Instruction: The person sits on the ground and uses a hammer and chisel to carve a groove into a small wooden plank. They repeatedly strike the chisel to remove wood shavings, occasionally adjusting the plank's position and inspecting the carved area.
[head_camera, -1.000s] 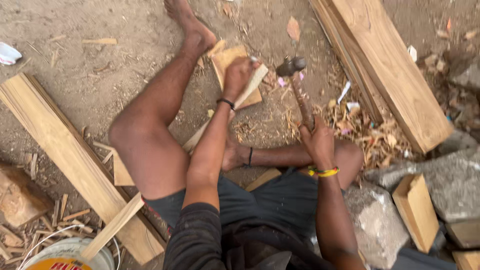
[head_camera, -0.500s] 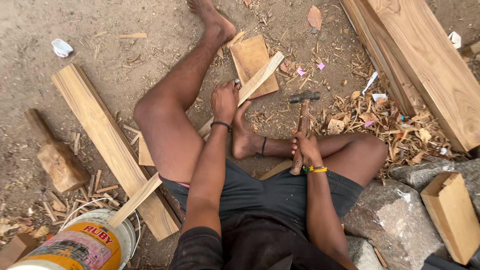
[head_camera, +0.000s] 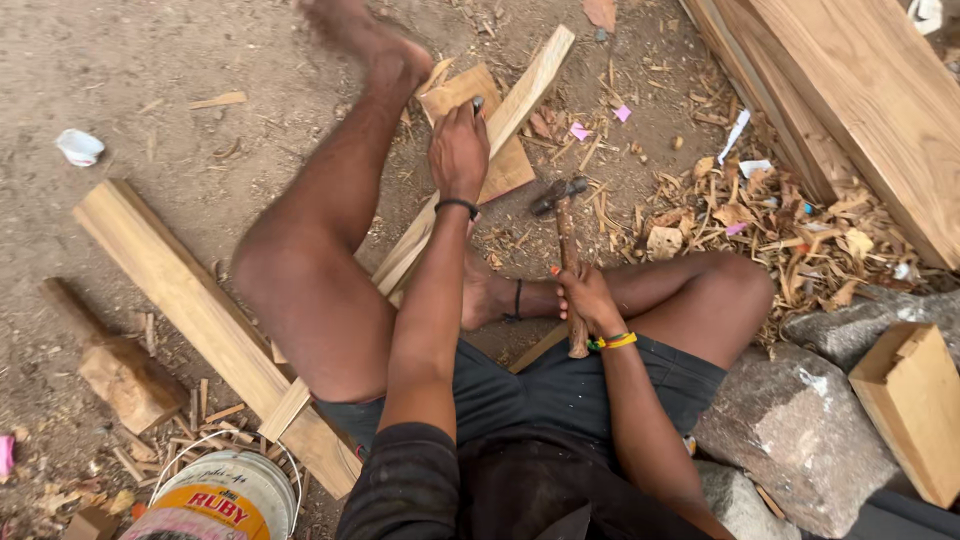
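While the right hand (head_camera: 588, 298) stays clamped around the wooden handle of the dark-headed hammer (head_camera: 563, 232), the hammer head has come up off the ground since a moment ago. The left hand (head_camera: 459, 152) is closed on a small metal tool, pressing it on the long pale wooden strip (head_camera: 500, 130) over the flat wooden block (head_camera: 505, 172).
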